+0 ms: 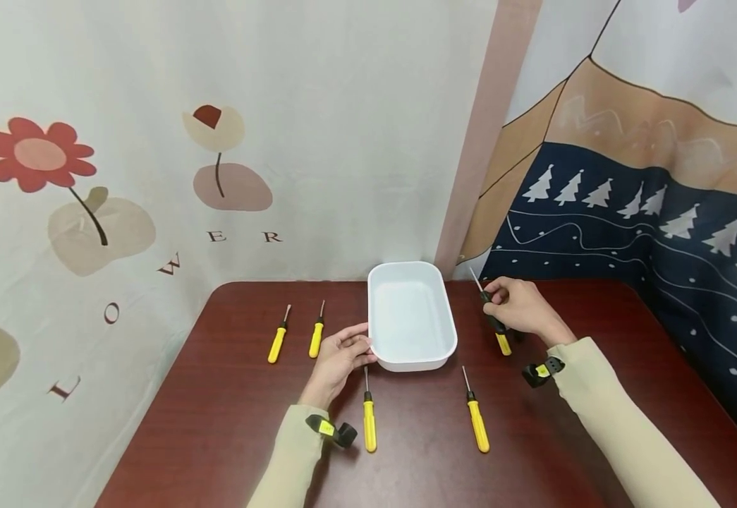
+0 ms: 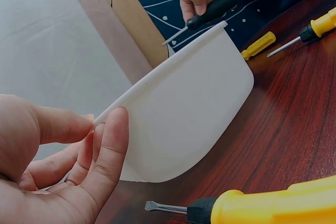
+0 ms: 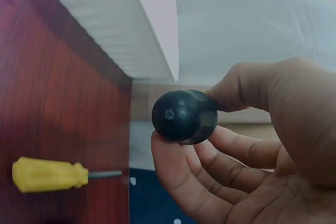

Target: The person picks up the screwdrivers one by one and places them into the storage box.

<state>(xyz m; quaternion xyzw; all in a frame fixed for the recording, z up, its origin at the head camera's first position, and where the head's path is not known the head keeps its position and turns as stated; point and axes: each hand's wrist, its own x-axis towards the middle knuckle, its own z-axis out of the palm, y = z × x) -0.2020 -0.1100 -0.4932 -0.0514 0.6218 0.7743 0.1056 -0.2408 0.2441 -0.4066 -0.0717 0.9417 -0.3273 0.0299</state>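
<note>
A white plastic tray (image 1: 411, 366) stands on the table, its inside bare. At its near left corner my left hand (image 1: 343, 356) pinches the rim; the left wrist view shows thumb and fingers (image 2: 116, 129) on the tray's wall (image 2: 184, 114). To the right of the tray, my right hand (image 1: 517, 307) holds a screwdriver with a black handle (image 3: 181, 116) above the table, its metal shaft (image 1: 475, 279) pointing up and away. Below that hand lies a yellow-handled screwdriver (image 1: 503, 344), partly hidden in the head view.
Two yellow screwdrivers (image 1: 277, 343) (image 1: 317, 339) lie left of the tray. Nearer the front are another yellow screwdriver (image 1: 369, 425) by my left wrist and a yellow screwdriver (image 1: 479, 426) farther right. Printed curtains (image 1: 343, 141) hang behind the dark red table (image 1: 216, 423).
</note>
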